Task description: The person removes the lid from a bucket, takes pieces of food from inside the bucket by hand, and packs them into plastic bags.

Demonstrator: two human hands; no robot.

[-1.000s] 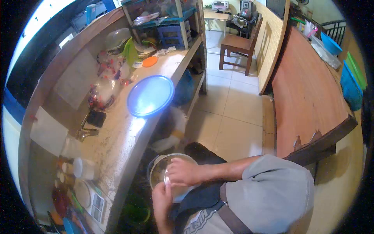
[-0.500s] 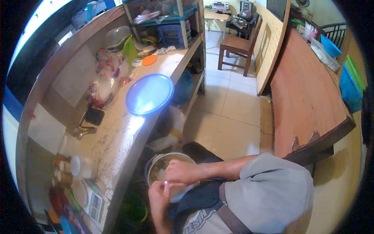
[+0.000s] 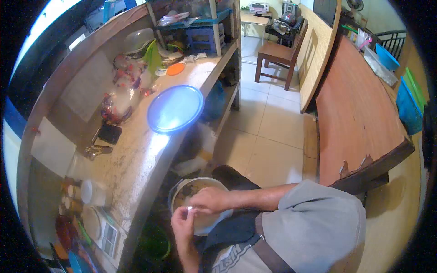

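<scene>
A pale bucket (image 3: 219,184) with a wire handle stands at my lap, and light brown pieces show inside it. Over its left rim, my left hand (image 3: 184,223) pinches a small white thing (image 3: 189,208), too small to name. My right hand (image 3: 210,200) reaches across the bucket, its closed fingers touching or nearly touching the same white thing. What the right fingers hold is hidden. A round blue lid (image 3: 175,109) lies at the counter's edge, beyond the bucket.
The long counter (image 3: 132,159) on the left bears a digital scale (image 3: 108,236), jars (image 3: 93,193), forks, plastic bags (image 3: 120,102) and an orange lid (image 3: 175,69). A green container (image 3: 154,243) stands below. A wooden board (image 3: 359,113) is right; a chair (image 3: 278,51) stands farther back.
Both hands have shifted slightly left, and my right fingers have come down closer to my left fingertips. The small white thing now shows between them. The view has moved a little.
</scene>
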